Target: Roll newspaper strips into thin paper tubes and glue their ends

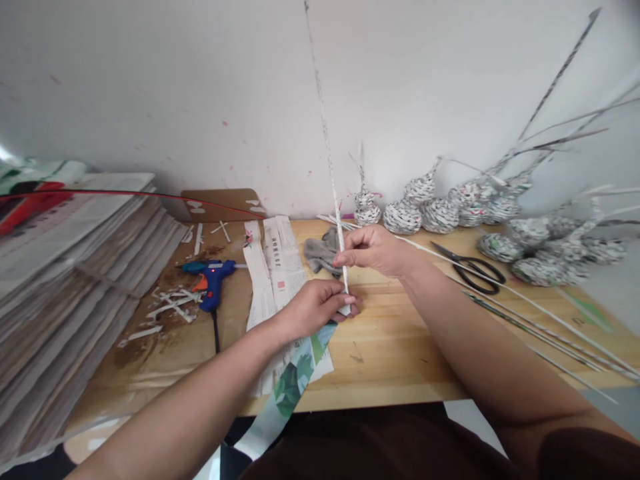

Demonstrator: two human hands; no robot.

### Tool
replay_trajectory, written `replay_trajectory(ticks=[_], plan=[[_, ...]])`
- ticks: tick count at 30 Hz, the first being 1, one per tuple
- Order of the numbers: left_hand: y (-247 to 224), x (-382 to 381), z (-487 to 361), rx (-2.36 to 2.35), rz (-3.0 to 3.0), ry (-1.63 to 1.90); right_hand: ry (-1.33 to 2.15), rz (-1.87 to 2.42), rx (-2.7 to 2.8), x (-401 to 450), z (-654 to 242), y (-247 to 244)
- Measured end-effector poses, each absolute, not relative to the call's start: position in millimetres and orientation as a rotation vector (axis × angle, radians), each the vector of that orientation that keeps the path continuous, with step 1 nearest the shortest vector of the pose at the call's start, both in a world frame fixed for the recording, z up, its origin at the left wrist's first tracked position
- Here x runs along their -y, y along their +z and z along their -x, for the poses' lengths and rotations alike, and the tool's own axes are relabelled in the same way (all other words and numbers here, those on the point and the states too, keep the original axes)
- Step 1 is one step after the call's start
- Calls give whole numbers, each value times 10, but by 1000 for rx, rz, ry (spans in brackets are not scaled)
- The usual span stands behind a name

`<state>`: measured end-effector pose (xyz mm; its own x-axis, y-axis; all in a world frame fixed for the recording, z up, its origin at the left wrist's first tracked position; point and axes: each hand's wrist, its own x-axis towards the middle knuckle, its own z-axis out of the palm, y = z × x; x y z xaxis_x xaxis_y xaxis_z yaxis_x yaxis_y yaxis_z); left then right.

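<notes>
A long thin rolled paper stick stands nearly upright over the table's middle. My right hand pinches it partway up its lower part. Below and slightly left, my left hand is closed on the stick's lower end and on a paper strip. This strip, printed green and white, hangs from the left fingers down over the table's front edge. Beneath the left forearm lie printed paper strips, and a grey cloth is just behind both hands.
Left are a tall paper stack, a blue glue gun and white glue scraps. Black scissors, loose paper sticks and several woven paper gourds occupy the right side of the wooden table.
</notes>
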<state>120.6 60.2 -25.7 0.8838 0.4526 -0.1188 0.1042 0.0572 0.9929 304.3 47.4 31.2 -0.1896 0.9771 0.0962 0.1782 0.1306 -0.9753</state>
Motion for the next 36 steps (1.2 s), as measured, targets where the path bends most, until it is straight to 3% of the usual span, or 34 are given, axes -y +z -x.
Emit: replay_trajectory(ticks=[3,9,23,30,36], plan=[[-250,-608,-1198,-447,-1509,288,1126,1157,1484,-477,-3016,311],[-221,-614,-1199,-448,-1498,261,1433,1105,1530,-471,-3106,294],[-223,-623,-1202,-450,-1484,285,1209,1153,1419,-492,-2997,253],[-200,-637,-1204,-415,-1491,293,1419,1118,1701,-429,-3050,379],[-247,-659,-1216,-440,-1471,312,1262,1234,1629,-480,-3048,278]])
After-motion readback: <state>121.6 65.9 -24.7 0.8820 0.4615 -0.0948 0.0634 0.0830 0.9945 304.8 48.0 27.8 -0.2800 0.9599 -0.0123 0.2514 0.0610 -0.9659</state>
